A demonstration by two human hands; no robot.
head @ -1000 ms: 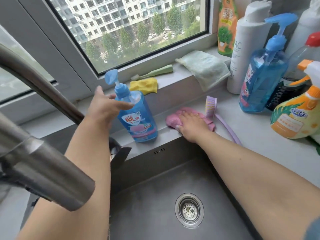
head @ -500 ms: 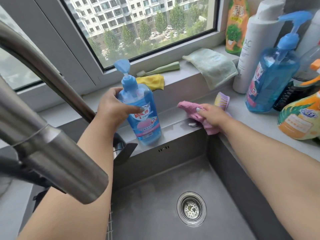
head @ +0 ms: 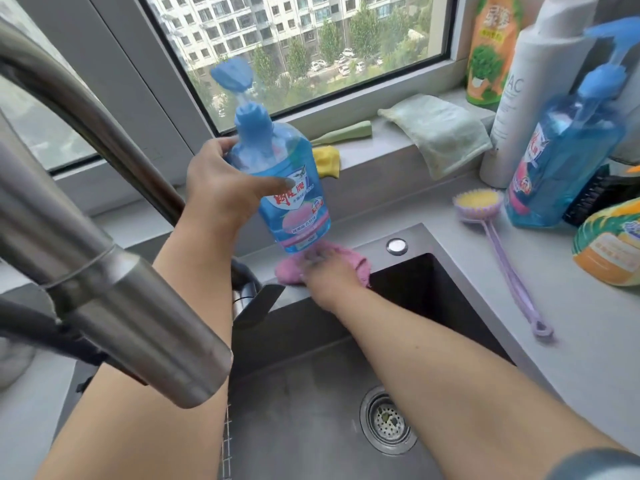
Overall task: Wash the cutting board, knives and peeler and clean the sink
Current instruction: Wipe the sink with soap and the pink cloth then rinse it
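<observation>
Both hands work: left hand (head: 221,188) has lifted the blue pump-top detergent bottle (head: 287,188) off the ledge at centre frame, gripping it. Right hand (head: 329,271) now presses the pink cloth (head: 294,268) beneath, likely wiping the steel sink (head: 311,393) rim.

The pump head (head: 231,75) of the blue soap bottle (head: 284,188) in my left hand (head: 221,188) is smeared by motion blur. That bottle's base hides my right hand's fingertips and part of the pink cloth (head: 322,263). The faucet spout (head: 114,282) blocks my left forearm and the sink's (head: 311,393) left side. The orange spray bottle (head: 609,247) is cut off by the right edge. Small print on every label is unreadable.
</observation>
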